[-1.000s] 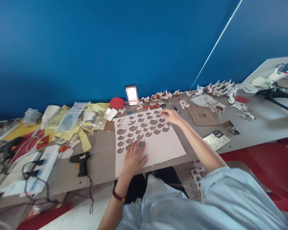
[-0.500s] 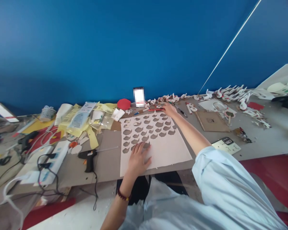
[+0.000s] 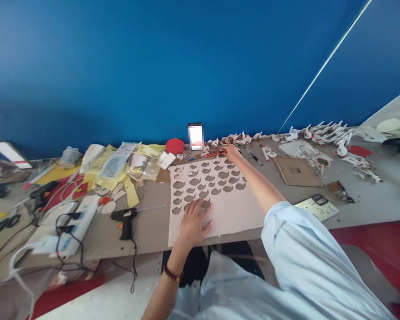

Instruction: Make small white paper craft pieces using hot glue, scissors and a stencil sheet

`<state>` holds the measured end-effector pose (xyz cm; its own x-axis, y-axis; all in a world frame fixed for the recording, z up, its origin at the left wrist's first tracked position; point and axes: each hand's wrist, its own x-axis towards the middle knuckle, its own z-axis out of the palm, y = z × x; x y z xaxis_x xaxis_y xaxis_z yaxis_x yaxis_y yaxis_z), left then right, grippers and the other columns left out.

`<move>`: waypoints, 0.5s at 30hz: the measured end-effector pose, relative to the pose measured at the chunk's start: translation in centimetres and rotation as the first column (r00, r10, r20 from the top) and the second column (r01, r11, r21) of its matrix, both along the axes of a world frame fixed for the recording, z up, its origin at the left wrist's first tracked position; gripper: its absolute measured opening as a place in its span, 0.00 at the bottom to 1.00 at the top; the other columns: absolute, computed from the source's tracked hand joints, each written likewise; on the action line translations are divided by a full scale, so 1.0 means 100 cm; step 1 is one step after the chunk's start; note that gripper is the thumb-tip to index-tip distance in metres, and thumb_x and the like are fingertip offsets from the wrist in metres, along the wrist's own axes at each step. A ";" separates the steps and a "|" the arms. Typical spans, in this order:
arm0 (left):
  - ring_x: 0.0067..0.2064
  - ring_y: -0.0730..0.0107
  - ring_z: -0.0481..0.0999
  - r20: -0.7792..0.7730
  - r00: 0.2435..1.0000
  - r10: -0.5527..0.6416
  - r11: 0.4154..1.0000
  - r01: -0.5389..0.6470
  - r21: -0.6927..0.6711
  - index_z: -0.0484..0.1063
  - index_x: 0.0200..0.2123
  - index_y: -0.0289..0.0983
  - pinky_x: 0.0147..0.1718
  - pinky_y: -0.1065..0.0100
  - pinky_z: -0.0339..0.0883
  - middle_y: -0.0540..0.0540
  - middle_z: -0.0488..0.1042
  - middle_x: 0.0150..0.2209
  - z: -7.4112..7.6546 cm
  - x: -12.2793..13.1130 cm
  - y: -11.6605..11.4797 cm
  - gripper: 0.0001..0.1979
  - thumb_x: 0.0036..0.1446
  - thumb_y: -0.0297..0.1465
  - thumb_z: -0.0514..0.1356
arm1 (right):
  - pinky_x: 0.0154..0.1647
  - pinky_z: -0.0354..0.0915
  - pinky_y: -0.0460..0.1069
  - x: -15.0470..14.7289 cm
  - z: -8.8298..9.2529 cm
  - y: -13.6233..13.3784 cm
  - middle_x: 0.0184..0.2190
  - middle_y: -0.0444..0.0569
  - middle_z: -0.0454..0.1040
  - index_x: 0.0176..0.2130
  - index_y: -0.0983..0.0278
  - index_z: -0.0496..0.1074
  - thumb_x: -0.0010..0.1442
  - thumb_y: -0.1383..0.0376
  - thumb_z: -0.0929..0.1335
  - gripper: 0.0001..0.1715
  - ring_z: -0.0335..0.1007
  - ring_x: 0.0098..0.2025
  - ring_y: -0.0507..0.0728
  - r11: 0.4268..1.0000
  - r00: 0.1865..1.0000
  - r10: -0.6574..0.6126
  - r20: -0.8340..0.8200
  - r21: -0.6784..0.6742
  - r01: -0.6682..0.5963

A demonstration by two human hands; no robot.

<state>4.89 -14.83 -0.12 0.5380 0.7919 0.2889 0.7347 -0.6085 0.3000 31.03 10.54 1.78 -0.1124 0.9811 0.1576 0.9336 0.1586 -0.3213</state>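
Note:
A white sheet (image 3: 235,211) with several rows of fish-like cut-out holes lies on the work table. My left hand (image 3: 194,224) rests on its lower left part, fingers spread flat and partly over the lowest holes. Beyond the sheet's far edge, my right hand (image 3: 231,153) has its fingers closed at the right end of a slim red pen (image 3: 213,155). The fingertips are small and partly hidden there. Near the pen's left end lies a blue and brown stick-like tool (image 3: 195,158). Small white and red cut pieces (image 3: 243,138) lie just behind the right hand.
Left of the sheet lies a black glue gun (image 3: 125,218) with its cord, beside a white power strip (image 3: 82,222). A phone (image 3: 195,135) stands against the blue wall. To the right are a black pen (image 3: 254,157), a brown cardboard square (image 3: 296,171) and a patterned phone (image 3: 316,207).
My right hand has shifted slightly at the far edge, and the red pen is now more tilted at its fingers. My left hand stays flat on the sheet. The view has turned slightly.

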 end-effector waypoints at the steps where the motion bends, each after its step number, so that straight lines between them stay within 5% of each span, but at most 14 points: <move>1: 0.60 0.51 0.58 0.004 1.000 -0.001 1.000 0.001 0.002 0.62 0.58 0.45 0.58 0.46 0.54 0.41 0.60 0.59 0.000 0.000 0.000 0.25 0.56 0.35 0.56 | 0.45 0.64 0.50 0.001 0.000 -0.003 0.47 0.56 0.71 0.47 0.65 0.73 0.58 0.70 0.63 0.18 0.68 0.45 0.58 1.000 1.000 -0.007 -0.008 0.016 0.007; 10: 0.59 0.50 0.59 -0.003 1.000 0.019 1.000 -0.018 0.020 0.63 0.57 0.42 0.57 0.47 0.56 0.39 0.62 0.58 -0.001 0.001 -0.001 0.24 0.56 0.36 0.56 | 0.50 0.58 0.60 0.069 0.001 -0.062 0.46 0.67 0.69 0.45 0.74 0.72 0.58 0.70 0.59 0.20 0.61 0.52 0.69 0.907 0.919 -0.393 -0.013 0.158 0.390; 15: 0.58 0.52 0.62 0.036 0.999 0.041 0.998 -0.043 0.051 0.58 0.59 0.36 0.56 0.50 0.58 0.38 0.65 0.56 0.001 0.003 -0.002 0.28 0.55 0.36 0.57 | 0.49 0.58 0.60 0.087 -0.006 -0.086 0.46 0.70 0.70 0.40 0.73 0.75 0.56 0.65 0.64 0.17 0.62 0.53 0.71 0.844 0.840 -0.536 -0.081 -0.037 0.535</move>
<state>5.19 -15.01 0.01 0.4936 0.7971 0.3480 0.7493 -0.5928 0.2950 39.77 1.92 1.22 0.4439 0.8866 0.1299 0.8410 -0.3622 -0.4019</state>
